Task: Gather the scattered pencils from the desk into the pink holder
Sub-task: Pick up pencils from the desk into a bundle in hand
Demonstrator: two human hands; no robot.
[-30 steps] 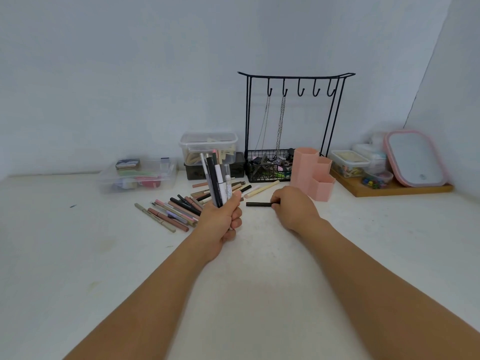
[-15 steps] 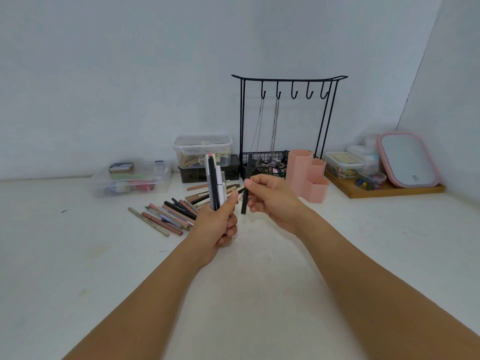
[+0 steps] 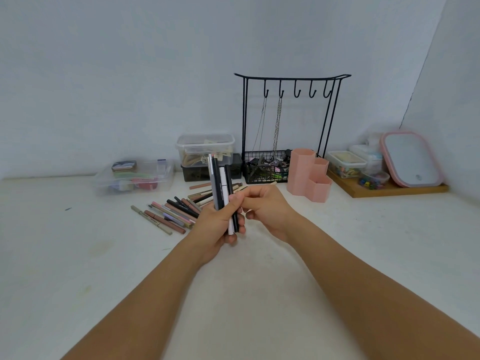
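Several pencils stand upright in a bunch (image 3: 220, 185) in the left hand (image 3: 215, 227), fingers and thumb wrapped round the lower half so the tips stick up in front of the boxes behind. I can make out a grey one, a couple of black ones and a white one in that fistful, can't count more than that. Right hand (image 3: 270, 211) sits just at 3 o'clock of the bunch, fingers bent and its fingertips touching the black pencil on the outer edge of the bundle; looks like a light pinch, but honestly I can't tell if it's really gripping or just resting against it. Plenty more scattered pencils (image 3: 176, 211) lie on the white desk (image 3: 78, 255) at about 9 to 10 o'clock of the left hand, fanned out in a loose pile, pinks, browns, blacks and a beige one at the far edge. Pink holder (image 3: 309, 175) stands at roughly 1 o'clock of the hands, well apart from them, three hexagon tubes of stepped height; I can't see down into them. Behind it at 12 o'clock is a black wire hook rack (image 3: 291, 84) with chains hanging. Clear plastic box (image 3: 135, 178) at 10 o'clock, stacked tubs (image 3: 205, 149) next to it, and a wooden tray (image 3: 389, 189) at 2 o'clock with small containers and a pink-rimmed lid.
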